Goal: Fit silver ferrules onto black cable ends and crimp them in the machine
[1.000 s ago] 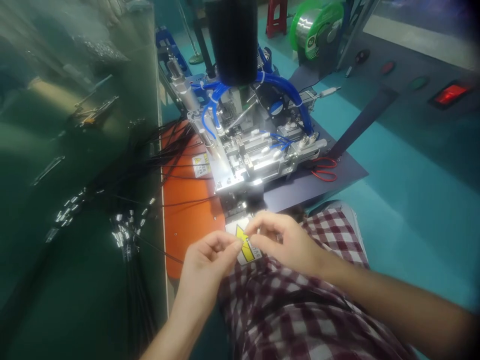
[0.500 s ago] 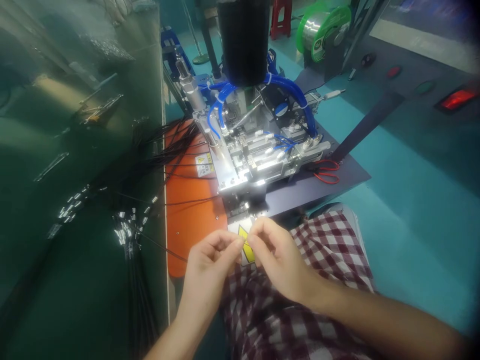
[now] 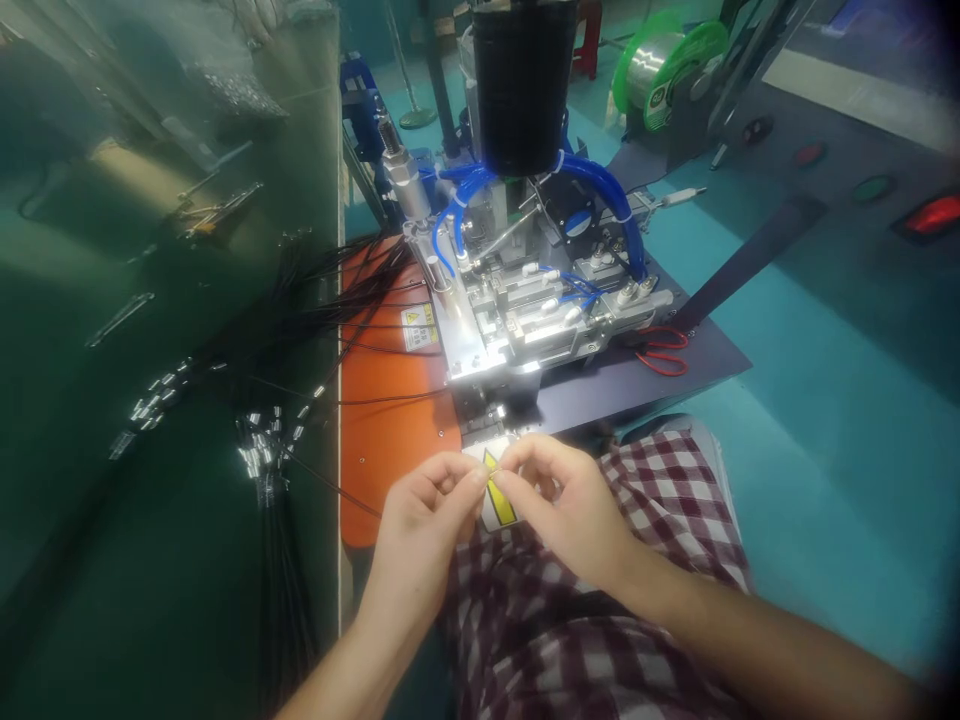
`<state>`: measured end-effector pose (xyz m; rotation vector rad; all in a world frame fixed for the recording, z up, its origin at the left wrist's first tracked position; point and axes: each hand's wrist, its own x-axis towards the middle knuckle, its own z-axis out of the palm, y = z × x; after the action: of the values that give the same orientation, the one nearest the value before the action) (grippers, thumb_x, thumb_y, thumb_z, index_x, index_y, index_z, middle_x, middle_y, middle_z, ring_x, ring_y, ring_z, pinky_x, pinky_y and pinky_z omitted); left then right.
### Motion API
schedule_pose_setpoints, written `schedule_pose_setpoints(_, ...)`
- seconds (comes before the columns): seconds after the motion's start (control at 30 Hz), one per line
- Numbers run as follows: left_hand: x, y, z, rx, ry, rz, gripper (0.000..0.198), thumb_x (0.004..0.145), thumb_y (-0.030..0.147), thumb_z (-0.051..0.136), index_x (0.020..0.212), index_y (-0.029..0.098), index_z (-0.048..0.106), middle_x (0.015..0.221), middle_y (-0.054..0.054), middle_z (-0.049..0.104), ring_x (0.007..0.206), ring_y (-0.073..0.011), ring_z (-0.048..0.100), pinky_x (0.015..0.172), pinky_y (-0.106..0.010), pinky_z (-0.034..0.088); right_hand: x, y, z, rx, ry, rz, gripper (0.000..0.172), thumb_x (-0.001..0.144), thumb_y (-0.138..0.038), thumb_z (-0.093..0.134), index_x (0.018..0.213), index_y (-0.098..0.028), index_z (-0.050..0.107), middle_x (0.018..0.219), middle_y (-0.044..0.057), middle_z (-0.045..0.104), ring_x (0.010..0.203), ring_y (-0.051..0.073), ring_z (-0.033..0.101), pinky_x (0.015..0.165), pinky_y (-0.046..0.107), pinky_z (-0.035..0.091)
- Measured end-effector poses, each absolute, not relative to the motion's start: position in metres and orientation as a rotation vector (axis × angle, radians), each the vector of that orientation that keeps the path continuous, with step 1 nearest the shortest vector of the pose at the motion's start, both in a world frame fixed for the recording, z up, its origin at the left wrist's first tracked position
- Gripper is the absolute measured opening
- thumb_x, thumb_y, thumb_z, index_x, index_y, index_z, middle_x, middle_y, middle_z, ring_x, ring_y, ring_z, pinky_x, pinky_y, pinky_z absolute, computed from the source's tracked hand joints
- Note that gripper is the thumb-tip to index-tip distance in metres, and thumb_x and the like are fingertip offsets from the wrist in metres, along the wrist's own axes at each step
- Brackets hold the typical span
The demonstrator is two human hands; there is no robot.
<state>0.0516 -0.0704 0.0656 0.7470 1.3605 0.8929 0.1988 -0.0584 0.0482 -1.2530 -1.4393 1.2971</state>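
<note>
While I watch through the head camera, the left hand (image 3: 424, 515) and the right hand (image 3: 574, 500) nearly meet, fingers (image 3: 534, 448) pinched together at the tips on both. The left pair seems closed on a black cable (image 3: 337, 485) running in from about ten o'clock; the right pair closes on what looks like its fine wire end (image 3: 491, 474) — too small for me to make out in detail. That end sits over the yellow warning label (image 3: 502, 506), at six o'clock from the pneumatic machine (image 3: 517, 310) and four o'clock from the middle of the orange plate (image 3: 394, 425).

I'd judge a slip the main risk, since fingertips this close hide the end; too hard a pull could bend or snap it. The cable could also snag on the metal-tipped cable bundle (image 3: 259, 445) at ten o'clock.

Its long axis slants from ten toward four until the left hand hides it — the end appears to point roughly to three.
</note>
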Motion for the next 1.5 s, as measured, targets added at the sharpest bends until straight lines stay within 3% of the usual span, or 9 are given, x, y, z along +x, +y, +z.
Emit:
schedule_pose_setpoints(0.4, 0.05, -0.072, 0.063, 0.696, 1.309, 0.973, 0.027, 0.078, 0.038, 0.069, 0.069, 0.015, 0.057, 0.05, 0.008, 0.037, 0.044, -0.0032, 0.024, 0.044, -0.019, 0.017, 0.193, -0.065, 0.05, -1.226, -1.098, 1.686, 0.013, 0.083, -0.023, 0.055, 0.072, -0.019, 0.052, 0.052, -0.008, 0.044, 0.043, 0.006, 0.038, 0.039, 0.019, 0.03)
schedule_pose_setpoints(0.6, 0.051, -0.074, 0.065, 0.731, 1.333, 0.913, 0.026, 0.079, 0.038, 0.069, 0.073, 0.015, 0.06, 0.051, 0.007, 0.039, 0.045, -0.0032, 0.028, 0.043, -0.018, 0.019, 0.198, -0.061, 0.053, -1.254, -1.23, 1.54, 0.002, 0.08, -0.019, 0.057, 0.079, -0.019, 0.058, 0.052, -0.007, 0.047, 0.044, 0.008, 0.043, 0.042, 0.021, 0.034)
schedule_pose_setpoints(1.07, 0.05, -0.076, 0.065, 0.749, 1.303, 0.921, 0.025, 0.08, 0.037, 0.068, 0.073, 0.015, 0.06, 0.052, 0.007, 0.04, 0.045, -0.0028, 0.028, 0.044, -0.018, 0.019, 0.198, -0.059, 0.05, -1.219, -1.268, 1.537, 0.007, 0.081, -0.019, 0.058, 0.074, -0.019, 0.059, 0.052, -0.007, 0.048, 0.042, 0.007, 0.041, 0.041, 0.022, 0.032)
schedule_pose_setpoints(1.5, 0.055, -0.081, 0.061, 0.949, 1.369, 0.974, 0.02, 0.083, 0.034, 0.066, 0.076, 0.016, 0.063, 0.062, 0.004, 0.051, 0.053, -0.0048, 0.039, 0.048, -0.016, 0.03, 0.202, -0.061, 0.055, -1.246, -1.244, 1.524, 0.007, 0.078, -0.018, 0.06, 0.071, -0.018, 0.059, 0.061, -0.005, 0.052, 0.056, 0.009, 0.044, 0.051, 0.022, 0.035)
